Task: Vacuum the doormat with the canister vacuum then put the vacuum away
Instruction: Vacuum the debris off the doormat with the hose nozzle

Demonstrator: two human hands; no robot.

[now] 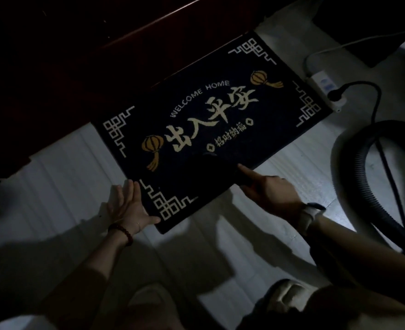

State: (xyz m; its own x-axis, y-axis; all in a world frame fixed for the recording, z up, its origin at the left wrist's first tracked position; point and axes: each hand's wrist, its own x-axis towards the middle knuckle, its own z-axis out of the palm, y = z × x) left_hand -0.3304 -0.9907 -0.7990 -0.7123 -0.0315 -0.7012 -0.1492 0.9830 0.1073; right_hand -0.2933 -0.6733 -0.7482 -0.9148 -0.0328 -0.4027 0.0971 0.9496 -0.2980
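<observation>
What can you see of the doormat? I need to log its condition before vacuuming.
The doormat is a dark rectangular pile mat lying flat and skewed on the pale floor, against a dark red threshold. It bears cream fret corners, gold lanterns, "WELCOME HOME" and Chinese characters. The left hand rests at its near corner; the right hand points onto its edge.

A pale floor (61, 186) fills the dim frame. A dark doormat (196, 139) lies on it at centre, turned diagonally, its far edge against a dark red threshold. At upper right a white power strip (325, 90) rests beside the mat's corner. A black ribbed hose (353, 186) loops over the floor at right.
</observation>
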